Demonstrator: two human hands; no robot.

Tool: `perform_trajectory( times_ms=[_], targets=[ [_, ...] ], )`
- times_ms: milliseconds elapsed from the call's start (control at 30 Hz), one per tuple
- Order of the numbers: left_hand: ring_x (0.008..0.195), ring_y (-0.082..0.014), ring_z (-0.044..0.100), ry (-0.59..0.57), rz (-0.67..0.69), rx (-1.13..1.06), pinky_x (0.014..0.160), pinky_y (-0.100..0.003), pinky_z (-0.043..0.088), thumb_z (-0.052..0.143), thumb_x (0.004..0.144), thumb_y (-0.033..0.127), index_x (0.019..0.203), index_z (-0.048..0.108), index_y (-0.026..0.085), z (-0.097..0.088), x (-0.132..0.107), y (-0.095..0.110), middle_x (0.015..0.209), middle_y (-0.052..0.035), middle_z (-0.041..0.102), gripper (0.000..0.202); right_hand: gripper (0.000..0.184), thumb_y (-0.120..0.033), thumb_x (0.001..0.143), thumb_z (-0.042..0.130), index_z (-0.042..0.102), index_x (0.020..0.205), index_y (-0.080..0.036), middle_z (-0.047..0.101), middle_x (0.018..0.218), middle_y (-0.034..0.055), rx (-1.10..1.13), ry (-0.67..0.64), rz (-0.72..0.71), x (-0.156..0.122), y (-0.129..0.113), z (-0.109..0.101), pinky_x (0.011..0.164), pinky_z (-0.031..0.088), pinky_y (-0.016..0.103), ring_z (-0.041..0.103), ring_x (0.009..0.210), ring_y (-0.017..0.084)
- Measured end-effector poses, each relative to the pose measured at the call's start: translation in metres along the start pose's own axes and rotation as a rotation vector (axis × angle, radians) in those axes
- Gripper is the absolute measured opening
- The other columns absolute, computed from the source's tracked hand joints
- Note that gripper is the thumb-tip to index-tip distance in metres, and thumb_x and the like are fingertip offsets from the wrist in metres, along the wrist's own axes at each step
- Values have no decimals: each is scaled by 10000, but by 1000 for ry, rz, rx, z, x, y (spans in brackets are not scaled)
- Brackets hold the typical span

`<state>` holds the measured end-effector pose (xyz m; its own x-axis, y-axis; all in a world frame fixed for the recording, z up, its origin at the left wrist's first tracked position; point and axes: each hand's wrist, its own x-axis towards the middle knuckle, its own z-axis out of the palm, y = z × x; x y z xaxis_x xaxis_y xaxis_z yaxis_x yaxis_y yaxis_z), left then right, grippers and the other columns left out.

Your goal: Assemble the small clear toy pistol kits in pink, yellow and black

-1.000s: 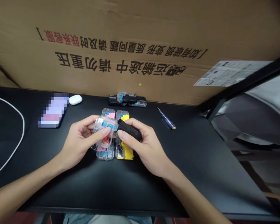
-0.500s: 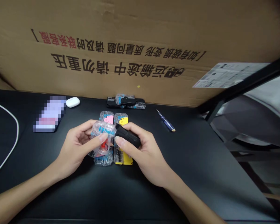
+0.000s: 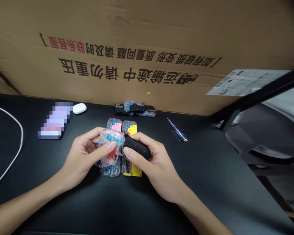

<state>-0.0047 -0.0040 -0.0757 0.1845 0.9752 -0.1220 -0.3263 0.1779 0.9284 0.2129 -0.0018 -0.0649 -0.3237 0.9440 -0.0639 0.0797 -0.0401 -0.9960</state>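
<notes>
left hand (image 3: 84,152) grasps the clear piece (image 3: 107,135), right hand (image 3: 159,169) the black piece (image 3: 137,147) — just rightward of it, long axis slanting down-right.

Head-worn view, looking forward and down over the desk (image 3: 88,209) from the wearer's side; the left hand (image 3: 81,154) and right hand (image 3: 159,166) lie at close range near mid-frame, and the carton (image 3: 137,23), farther off, fills the upper part.

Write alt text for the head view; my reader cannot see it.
The left hand grips a clear plastic part, the right hand a black part, over pink parts and yellow parts on a black table. A screwdriver lies at right, a phone at left, a cardboard box behind.
</notes>
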Motion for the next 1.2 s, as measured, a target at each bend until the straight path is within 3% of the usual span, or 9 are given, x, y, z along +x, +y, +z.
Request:
perform_trajectory(
  times_ms=[133, 267, 333, 400, 500, 700, 833, 1000, 1200],
  targets=[
    [745, -157, 809, 2, 0, 27, 708, -187, 687, 1045, 798, 219, 1058, 911, 217, 1, 1, 1, 877, -22, 865, 292, 309, -540, 1015, 807, 770, 986, -235, 694, 867, -6, -110, 86, -57, 3, 1, -7, 710, 492, 311, 607, 772, 175],
    [549, -89, 660, 38, -9, 41, 488, -122, 545, 1056, 799, 281, 1068, 910, 222, 0, 1, 0, 754, 10, 798, 312, 323, -551, 1023, 806, 753, 1137, -254, 782, 1027, 31, -418, 493, -260, 12, 8, -31, 795, 534, 350, 690, 907, 229],
    [496, -69, 588, 48, -11, 59, 424, -115, 476, 1044, 832, 355, 1094, 908, 227, -1, 0, -1, 719, 21, 762, 321, 355, -565, 1034, 769, 745, 1192, -248, 800, 1164, 81, -526, 595, -249, 18, 13, -43, 859, 544, 386, 713, 1070, 285],
    [497, -66, 568, 56, -6, 76, 416, -117, 460, 1021, 869, 425, 1119, 906, 229, -2, -1, -3, 715, 20, 738, 338, 344, -571, 1049, 735, 735, 1156, -243, 791, 1175, 99, -564, 576, -198, 22, 17, -49, 834, 526, 384, 699, 1109, 302],
    [519, -67, 562, 45, 10, 65, 445, -122, 477, 959, 939, 482, 1176, 904, 242, -2, 0, -3, 733, 17, 727, 341, 324, -566, 1074, 714, 706, 1129, -247, 738, 1040, 53, -402, 396, -166, 22, 19, -46, 747, 479, 340, 659, 944, 236],
    [812, -137, 766, 30, 44, 54, 755, -191, 667, 894, 1010, 447, 1260, 909, 266, -1, 0, -3, 1126, -64, 864, 309, 360, -592, 1064, 773, 705, 1107, -241, 579, 838, -32, 79, 54, 19, 13, 10, -22, 608, 372, 267, 488, 692, 126],
    [732, -153, 763, -14, 19, 23, 662, -243, 676, 903, 1000, 418, 1324, 896, 291, -1, -1, -5, 1214, -84, 878, 349, 386, -601, 1044, 813, 699, 1140, -246, 587, 790, -45, 162, -2, 63, 12, 8, -19, 578, 360, 256, 477, 643, 112],
    [835, -212, 824, -17, 12, 10, 667, -264, 692, 898, 1006, 399, 1355, 883, 297, -1, -2, -5, 1262, -100, 880, 364, 376, -606, 1058, 800, 710, 1147, -251, 588, 804, -44, 159, -1, 60, 11, 9, -19, 575, 371, 263, 452, 621, 108],
    [827, -178, 802, -13, 31, 27, 703, -247, 698, 899, 1012, 415, 1334, 889, 288, -2, -2, -4, 1243, -93, 880, 347, 334, -581, 1067, 796, 738, 1123, -257, 552, 806, -51, 157, -20, 35, 12, 10, -18, 571, 361, 257, 443, 626, 105]
  ],
)
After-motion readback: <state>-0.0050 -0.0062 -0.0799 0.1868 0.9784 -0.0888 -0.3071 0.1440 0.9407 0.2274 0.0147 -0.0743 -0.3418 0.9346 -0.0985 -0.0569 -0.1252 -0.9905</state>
